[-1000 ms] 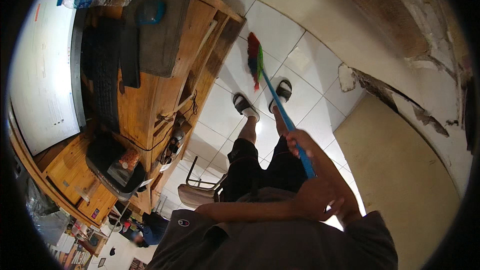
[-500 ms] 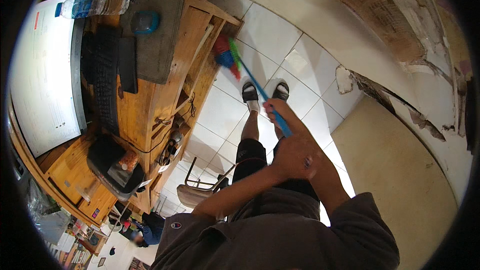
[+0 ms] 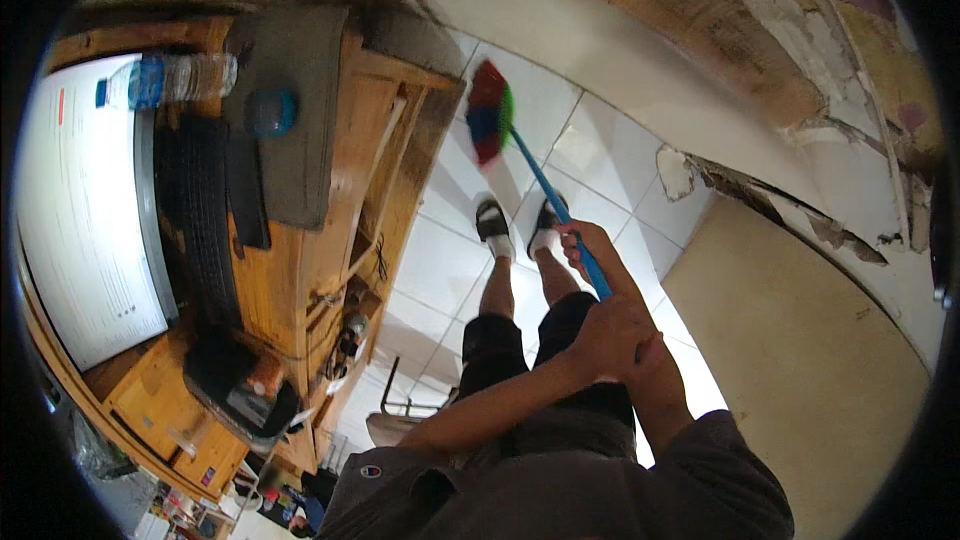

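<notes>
A broom with a blue handle point(image 3: 541, 182) slants away from me across the white tiled floor. Its red and blue bristles point(image 3: 487, 116), set in a green head point(image 3: 507, 112), are slightly blurred and lie beyond my feet, between the desk and the wall. My right hand point(image 3: 588, 243) is wrapped round the handle at its middle to upper part. Closer to my body, my left hand point(image 3: 608, 338) is closed round the top end of the same handle, its fingers partly hidden against my right forearm.
A wooden desk point(image 3: 275, 285) stands along the left, holding a lit monitor point(image 3: 85, 210), a keyboard point(image 3: 205, 210) and a water bottle point(image 3: 185, 78). A metal-legged chair point(image 3: 395, 427) is close to my left. A wall with peeling plaster point(image 3: 790, 205) rises on the right.
The broom head has swung right, away from the desk's edge and out onto the tiles. Both hands have kept their hold on the handle. My view has shifted a little.
</notes>
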The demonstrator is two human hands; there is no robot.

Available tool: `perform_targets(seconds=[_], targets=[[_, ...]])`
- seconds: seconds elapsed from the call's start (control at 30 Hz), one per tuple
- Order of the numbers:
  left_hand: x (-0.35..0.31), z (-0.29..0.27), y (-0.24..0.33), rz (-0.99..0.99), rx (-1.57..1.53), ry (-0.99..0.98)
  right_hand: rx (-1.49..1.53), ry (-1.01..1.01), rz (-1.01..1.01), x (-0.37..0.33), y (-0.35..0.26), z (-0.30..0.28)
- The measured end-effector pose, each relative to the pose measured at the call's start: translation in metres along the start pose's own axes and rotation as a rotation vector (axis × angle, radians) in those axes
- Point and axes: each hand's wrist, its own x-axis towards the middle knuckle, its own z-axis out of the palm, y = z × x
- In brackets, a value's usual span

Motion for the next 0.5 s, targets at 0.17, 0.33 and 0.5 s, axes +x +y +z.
perform_targets(seconds=[0.17, 0.33, 0.5], targets=[[0.021, -0.036, 0.037, 0.052, -0.115, 0.118, -0.399, 0.104, -0.175, -0.052, -0.038, 0.042], [0.047, -0.071, 0.031, 0.159, 0.131, 0.091, -1.212, 0.035, -0.652, -0.031, -0.095, 0.098], [0.086, -0.143, -0.097, 0.372, 0.284, 0.524, -1.457, 0.075, -0.792, 0.088, -0.167, 0.211]])
